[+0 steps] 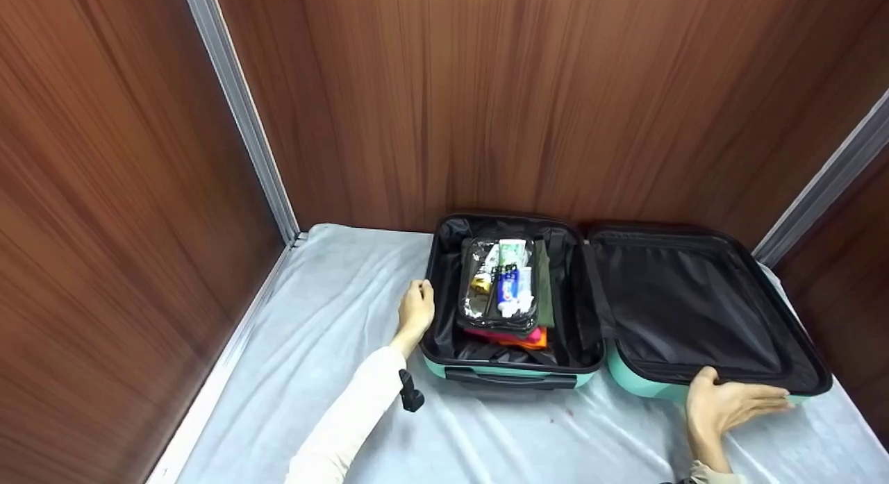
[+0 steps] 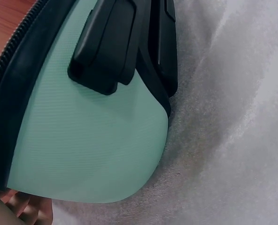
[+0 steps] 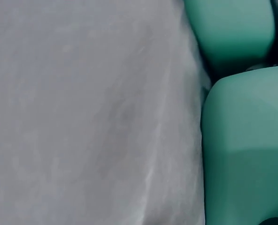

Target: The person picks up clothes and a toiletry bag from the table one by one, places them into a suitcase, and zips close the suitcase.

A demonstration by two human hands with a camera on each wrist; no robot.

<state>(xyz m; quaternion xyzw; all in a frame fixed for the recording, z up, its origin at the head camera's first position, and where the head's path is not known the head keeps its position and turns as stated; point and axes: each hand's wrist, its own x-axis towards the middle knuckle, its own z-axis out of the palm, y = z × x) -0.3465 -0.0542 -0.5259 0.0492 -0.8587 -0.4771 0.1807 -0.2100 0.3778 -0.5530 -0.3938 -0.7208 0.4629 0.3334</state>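
Note:
A mint-green suitcase (image 1: 434, 367) lies spread open, its two black-lined halves side by side. In the left half sits a clear toiletry bag (image 1: 476, 307) with tubes and a gold-capped item inside, on top of folded clothes (image 1: 545, 289) in green, pink and orange. My left hand (image 1: 417, 307) grips the left half's outer side; in the left wrist view its fingers (image 2: 33, 208) show beside the green shell. My right hand (image 1: 729, 403) is at the front of the right half (image 1: 639, 383), thumb up by the rim and fingers stretched out to the right.
A pale grey cloth (image 1: 333, 289) covers the surface beneath the suitcase. Brown wood-grain panels (image 1: 486, 102) stand behind and on both sides, with metal strips (image 1: 239, 102) at the corners. A black carry handle (image 1: 510, 378) projects from the left half's front.

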